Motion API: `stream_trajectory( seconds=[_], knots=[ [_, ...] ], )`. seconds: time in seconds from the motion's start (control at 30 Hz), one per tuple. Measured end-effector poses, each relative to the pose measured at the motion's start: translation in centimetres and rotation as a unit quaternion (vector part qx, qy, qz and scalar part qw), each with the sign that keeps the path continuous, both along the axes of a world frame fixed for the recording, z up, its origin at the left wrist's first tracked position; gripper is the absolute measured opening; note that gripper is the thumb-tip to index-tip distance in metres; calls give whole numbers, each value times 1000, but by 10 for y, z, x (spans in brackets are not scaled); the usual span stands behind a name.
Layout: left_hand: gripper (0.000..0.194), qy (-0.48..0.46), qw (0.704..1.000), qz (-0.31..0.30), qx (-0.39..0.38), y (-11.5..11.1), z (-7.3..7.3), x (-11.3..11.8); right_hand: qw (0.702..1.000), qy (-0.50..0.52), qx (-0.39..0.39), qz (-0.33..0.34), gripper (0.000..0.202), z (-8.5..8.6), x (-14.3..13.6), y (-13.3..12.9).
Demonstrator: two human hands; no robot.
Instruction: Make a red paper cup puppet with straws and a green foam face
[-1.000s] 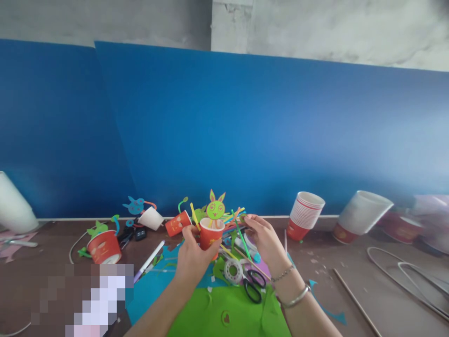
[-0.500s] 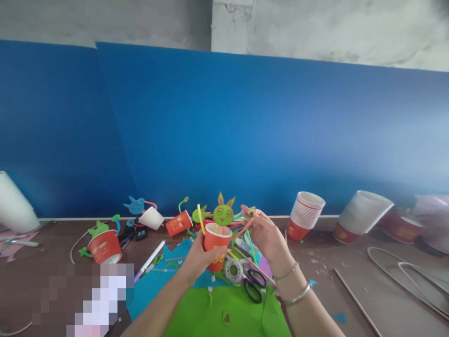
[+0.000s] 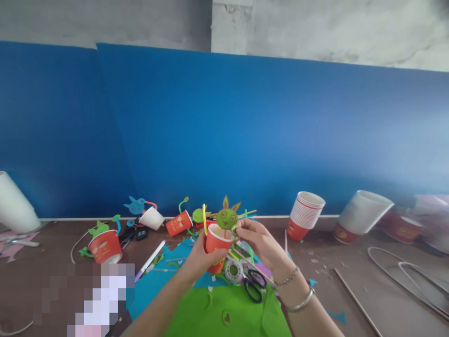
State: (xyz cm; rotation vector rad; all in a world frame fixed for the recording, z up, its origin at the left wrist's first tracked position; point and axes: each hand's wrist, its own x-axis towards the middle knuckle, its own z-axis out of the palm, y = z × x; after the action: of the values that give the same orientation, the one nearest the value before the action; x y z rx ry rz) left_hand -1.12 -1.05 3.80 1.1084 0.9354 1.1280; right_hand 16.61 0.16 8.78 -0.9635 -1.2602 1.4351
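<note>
My left hand (image 3: 203, 257) is wrapped round a red paper cup (image 3: 216, 243) with a white rim. A green rabbit face (image 3: 227, 218) with pointed ears stands above the cup's opening, and a yellow straw (image 3: 205, 219) rises at its left side. The fingers of my right hand (image 3: 254, 236) are pinched round a small green piece (image 3: 235, 229) at the cup's right edge. Below the cup lie a white tape roll (image 3: 233, 271) and black-handled scissors (image 3: 253, 289).
Decorated cups (image 3: 179, 223) lie at the back left. A cup stack (image 3: 306, 210) and a bagged stack (image 3: 363, 216) stand at the back right. Green paper (image 3: 203, 318) and blue paper (image 3: 147, 295) lie in front. A stick (image 3: 357, 302) and cable (image 3: 414, 281) lie right.
My right hand has moved left, bringing the small green piece in beside the rabbit face. The cup and rabbit face have shifted slightly right, and the yellow straw stands more upright.
</note>
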Motion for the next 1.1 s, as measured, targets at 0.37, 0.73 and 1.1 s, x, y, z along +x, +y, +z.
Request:
stream_trajectory(
  seconds=[0.37,0.73,1.1],
  knots=[
    [74,-11,1000,-15,-9,0,-3,-2,995,-74,55,23,18,10,18,-3],
    [73,13,1000,4,-6,-2,3,-1,993,-9,11,-121,23,8,26,8],
    [71,1,1000,5,-9,-3,3,-1,988,17,-20,-150,24,10,22,7]
  ],
)
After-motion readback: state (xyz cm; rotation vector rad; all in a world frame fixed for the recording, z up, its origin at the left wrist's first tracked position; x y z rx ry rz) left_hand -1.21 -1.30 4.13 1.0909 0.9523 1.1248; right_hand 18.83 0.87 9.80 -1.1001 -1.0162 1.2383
